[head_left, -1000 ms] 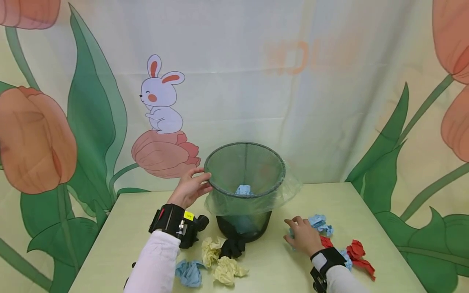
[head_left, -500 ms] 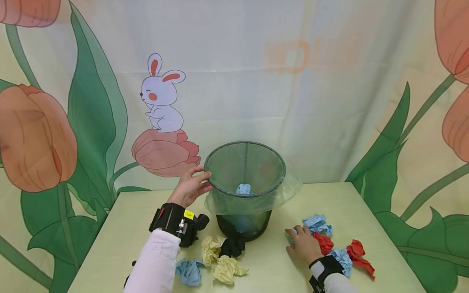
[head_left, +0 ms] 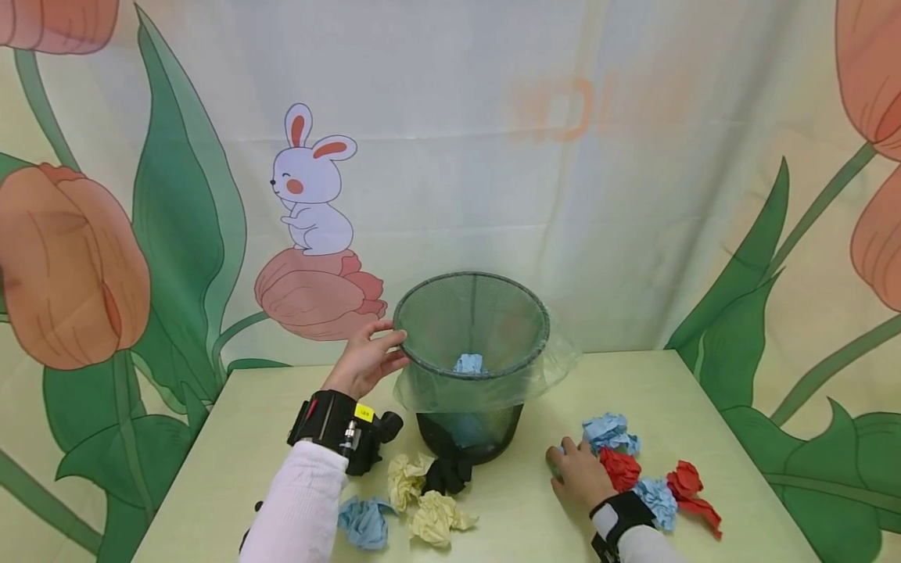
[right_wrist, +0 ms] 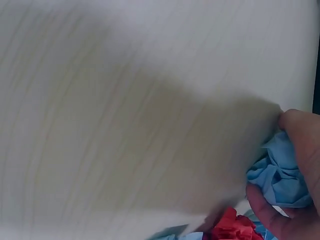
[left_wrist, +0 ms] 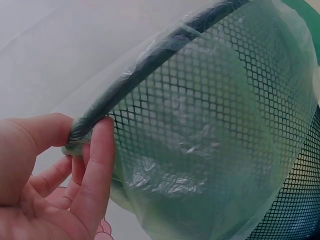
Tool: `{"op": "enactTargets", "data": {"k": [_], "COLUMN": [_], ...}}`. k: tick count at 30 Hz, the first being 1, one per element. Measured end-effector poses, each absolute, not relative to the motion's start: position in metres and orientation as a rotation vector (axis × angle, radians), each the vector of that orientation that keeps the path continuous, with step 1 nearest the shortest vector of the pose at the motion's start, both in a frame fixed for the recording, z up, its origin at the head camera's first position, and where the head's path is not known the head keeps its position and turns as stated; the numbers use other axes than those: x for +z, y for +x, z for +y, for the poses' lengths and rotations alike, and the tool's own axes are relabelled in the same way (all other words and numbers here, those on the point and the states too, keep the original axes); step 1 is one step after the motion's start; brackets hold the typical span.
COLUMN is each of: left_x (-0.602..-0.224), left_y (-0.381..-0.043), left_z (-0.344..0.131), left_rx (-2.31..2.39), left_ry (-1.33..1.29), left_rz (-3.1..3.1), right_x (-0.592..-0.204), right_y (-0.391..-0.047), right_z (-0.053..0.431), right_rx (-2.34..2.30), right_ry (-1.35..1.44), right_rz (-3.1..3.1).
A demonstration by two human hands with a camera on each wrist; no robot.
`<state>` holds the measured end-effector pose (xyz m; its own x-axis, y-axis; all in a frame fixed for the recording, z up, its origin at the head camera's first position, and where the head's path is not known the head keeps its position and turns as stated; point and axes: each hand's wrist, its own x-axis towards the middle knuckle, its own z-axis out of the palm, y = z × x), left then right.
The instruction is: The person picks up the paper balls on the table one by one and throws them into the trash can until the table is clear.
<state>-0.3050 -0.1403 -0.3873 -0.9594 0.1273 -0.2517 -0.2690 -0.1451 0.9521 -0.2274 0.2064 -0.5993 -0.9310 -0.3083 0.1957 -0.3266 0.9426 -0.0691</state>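
Observation:
A black mesh wastebasket (head_left: pixel 473 273) lined with a translucent green bag (head_left: pixel 450 396) stands at the table's middle; a blue paper ball (head_left: pixel 469 364) shows inside. At its left side, my left hand (head_left: pixel 364 361) pinches the bag-covered rim (left_wrist: pixel 135 75) between thumb and fingers. To the right of the basket my right hand (head_left: pixel 584 475) is low over the table, gripping a crumpled blue paper ball (right_wrist: pixel 280 175) with thumb and fingers. In the head view that ball is mostly hidden by the hand.
Right of the right hand lie blue balls (head_left: pixel 609 432) (head_left: pixel 658 500) and red crumpled papers (head_left: pixel 621 469) (head_left: pixel 690 493). In front of the basket are yellow balls (head_left: pixel 435 518) (head_left: pixel 406 479), a black one (head_left: pixel 447 473) and a blue one (head_left: pixel 364 522). A printed curtain (head_left: pixel 619 234) hangs behind the table (head_left: pixel 535 532).
My right hand has come down slightly toward the near side and closed its fingers around a blue paper ball. The left hand has stayed at the basket's rim.

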Motion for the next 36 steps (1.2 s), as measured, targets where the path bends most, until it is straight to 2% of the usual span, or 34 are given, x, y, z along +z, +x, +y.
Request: {"op": "enactTargets", "data": {"k": [18,36], "left_x": [-0.386,-0.389], "left_y": [-0.306,-0.307], "left_z": [-0.141,-0.142], "left_rx": [2.185,2.191], "left_ry": [-0.165,-0.165], "left_rz": [1.867,1.856], "right_x": [-0.596,-0.565], "right_y": [-0.232,-0.251], "right_z": [0.204,0.217], "right_rx": [0.215,0.188], "right_ry": [0.581,0.663], "right_rz": [-2.880,-2.677]}}
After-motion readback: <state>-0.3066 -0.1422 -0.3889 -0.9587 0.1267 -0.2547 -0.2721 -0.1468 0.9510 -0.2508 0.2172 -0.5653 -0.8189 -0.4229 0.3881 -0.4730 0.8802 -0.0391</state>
